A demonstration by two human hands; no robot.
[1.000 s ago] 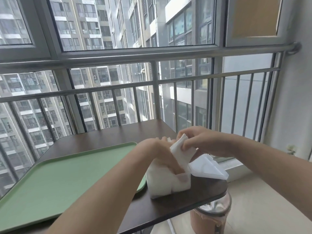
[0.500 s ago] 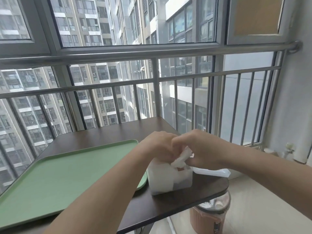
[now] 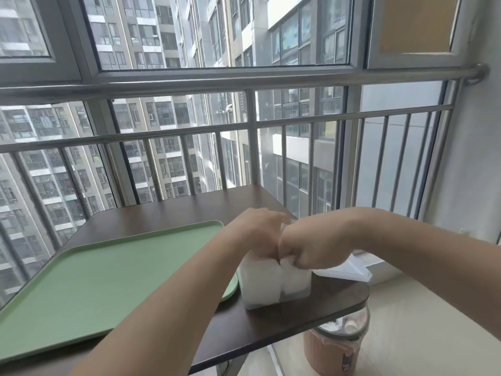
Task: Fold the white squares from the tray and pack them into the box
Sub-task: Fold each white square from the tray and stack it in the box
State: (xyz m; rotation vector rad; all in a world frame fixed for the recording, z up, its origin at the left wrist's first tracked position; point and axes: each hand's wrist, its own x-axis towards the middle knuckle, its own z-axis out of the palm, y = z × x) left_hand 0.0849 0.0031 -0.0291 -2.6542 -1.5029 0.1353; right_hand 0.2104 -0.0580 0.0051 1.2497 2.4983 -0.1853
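box (image 3: 260, 298) is set at 3 o'clock of tray (image 3: 108, 270) | white squares (image 3: 288, 270) inside are gripped by curled right hand (image 3: 307, 248) | left hand (image 3: 259, 230) fingers hidden, state cannot be told

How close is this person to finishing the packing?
Nearly finished, it seems. Done: no squares show on the visible part of the green tray, and the box looks packed with white squares. In hand: the left hand and right hand meet at its open top, the right's curled fingers pushing white material in. Left: probably only closing the lid, open to the right.
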